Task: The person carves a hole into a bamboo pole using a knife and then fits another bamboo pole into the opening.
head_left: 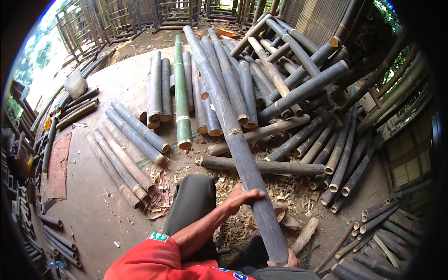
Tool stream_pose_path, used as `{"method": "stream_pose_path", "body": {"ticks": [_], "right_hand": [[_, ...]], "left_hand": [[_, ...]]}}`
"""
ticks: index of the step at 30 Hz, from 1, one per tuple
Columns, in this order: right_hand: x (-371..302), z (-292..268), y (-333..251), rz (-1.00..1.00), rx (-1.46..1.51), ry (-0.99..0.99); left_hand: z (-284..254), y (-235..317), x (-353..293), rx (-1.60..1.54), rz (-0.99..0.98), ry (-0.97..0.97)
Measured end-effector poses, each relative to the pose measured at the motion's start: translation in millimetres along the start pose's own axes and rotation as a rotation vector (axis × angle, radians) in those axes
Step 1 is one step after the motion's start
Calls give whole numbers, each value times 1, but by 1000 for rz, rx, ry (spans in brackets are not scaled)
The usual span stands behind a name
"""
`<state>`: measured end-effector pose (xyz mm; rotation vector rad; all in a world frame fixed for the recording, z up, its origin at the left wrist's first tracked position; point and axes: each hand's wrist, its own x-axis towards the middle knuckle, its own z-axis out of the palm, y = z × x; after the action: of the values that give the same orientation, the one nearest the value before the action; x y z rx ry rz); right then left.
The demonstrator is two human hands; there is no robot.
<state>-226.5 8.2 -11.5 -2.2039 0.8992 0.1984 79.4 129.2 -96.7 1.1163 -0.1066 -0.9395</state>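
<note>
A long, dark grey bamboo pole [245,161] slants from the far middle down to the lower right, close to my body. My left hand [243,194] is closed round its lower part, the thumb lying across the top. At the pole's near end my right hand [292,260] grips it from the side; most of its fingers are hidden. The pole's far part passes over other bamboo lengths. Under its middle, a dark bamboo length [266,166] lies crosswise on the ground. Wood chips [291,193] are scattered beside and beneath the pole.
A green bamboo pole [181,88] lies left of the held one. Stacked bamboo [298,79] rises at the far right, with more cut lengths [378,228] at the lower right. Several lengths [128,163] lie on the left. A stone block [75,87] rests farther left.
</note>
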Motion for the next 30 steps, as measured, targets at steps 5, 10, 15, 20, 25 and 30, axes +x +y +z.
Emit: {"method": "stream_pose_path", "body": {"ticks": [5,10,15,20,25,30], "right_hand": [[47,30,-27,-183,299,-152],[104,85,-79,-279,489,-233],[181,111,-125,-425,692,-324],[169,52,-66,-395,512,-130],[111,35,126,174,-57,231],[39,104,151,512,-424,-243]], "left_hand": [[-46,16,11,203,-32,270],[-96,39,27,223,129,530],[-105,13,0,-94,-144,407],[-195,-71,6,-231,-8,392],[-124,-50,9,-478,4,774],[-78,-75,-2,-94,-369,441]]}}
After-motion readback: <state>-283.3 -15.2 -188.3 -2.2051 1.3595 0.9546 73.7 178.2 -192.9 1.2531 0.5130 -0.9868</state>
